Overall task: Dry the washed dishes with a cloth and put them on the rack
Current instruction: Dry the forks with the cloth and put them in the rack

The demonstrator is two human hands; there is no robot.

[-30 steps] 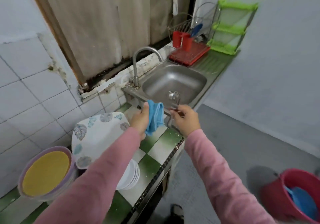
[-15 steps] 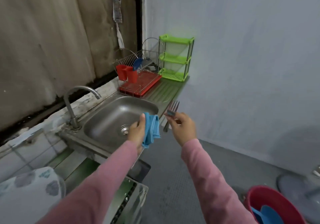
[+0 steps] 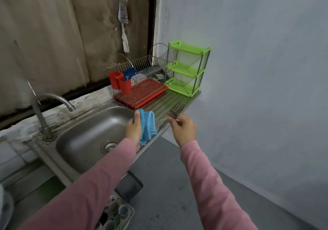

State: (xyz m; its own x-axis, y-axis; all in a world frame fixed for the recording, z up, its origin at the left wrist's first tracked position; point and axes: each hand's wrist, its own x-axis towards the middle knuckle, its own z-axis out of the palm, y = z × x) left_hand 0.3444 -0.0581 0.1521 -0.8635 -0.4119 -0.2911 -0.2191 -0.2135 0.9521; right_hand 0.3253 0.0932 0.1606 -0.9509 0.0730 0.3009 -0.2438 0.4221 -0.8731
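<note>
Over the steel drainboard (image 3: 166, 102) beside a kitchen sink (image 3: 92, 132), the right hand (image 3: 183, 130) closes its grip on a fork (image 3: 176, 110), pinching the handle between thumb and fingers with the tines pointing away toward the dish rack (image 3: 142, 66). Just beside it, apart from the metal, the left hand (image 3: 133, 128) keeps its grip curled round a bunched blue cloth (image 3: 148, 126), which hangs down over the sink's near corner.

The fork is clear of the cloth and aimed at the rack, so the wiping of this piece looks finished and the carry across is the step in hand; the placing is not yet done. The likeliest landing spot is the pair of red cutlery cups (image 3: 119, 82) at the rack's near end, where a blue utensil (image 3: 129, 73) already stands. Something pale sits behind the cups, too small to name. The rack's red tray (image 3: 142, 92) lies on the tabletop, with a green shelf (image 3: 186, 70) against the wall beyond and the tap (image 3: 46, 105) at far left.

How many washed dishes are left to dry cannot be told from this view.
</note>
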